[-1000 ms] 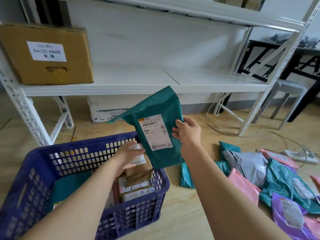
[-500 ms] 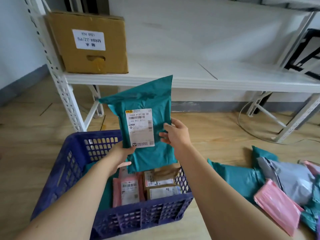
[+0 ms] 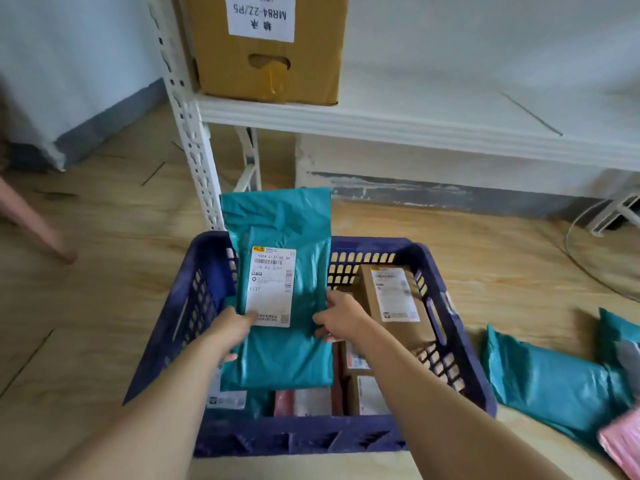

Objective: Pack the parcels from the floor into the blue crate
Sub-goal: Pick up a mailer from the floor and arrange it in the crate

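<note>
Two hands hold one teal parcel point(image 3: 280, 289). Your left hand point(image 3: 232, 327) pinches its left edge with the thumb on the bottom corner of the white label point(image 3: 272, 285), and your right hand point(image 3: 341, 320) grips the right edge at the same height. The parcel is a glossy, wrinkled plastic mailer held nearly upright. Its lower half hangs inside the blue crate point(image 3: 460, 341) and its top rises past the far rim. You cannot tell whether it touches the parcels under it.

In the crate, a brown box point(image 3: 391, 306) leans against the right wall and a pink parcel point(image 3: 301, 401) lies by the near wall. The crate sits on a pale wood-look floor point(image 3: 104, 271) in front of a white metal shelf point(image 3: 415, 129) that carries a cardboard box point(image 3: 270, 53). Another teal mailer point(image 3: 547, 386) lies on the floor to the right, with a pink one point(image 3: 623, 448) at the frame's edge.

The held parcel's label shows a barcode and "E137". The cardboard box's label, upside down, reads "MR84-22/P5".
</note>
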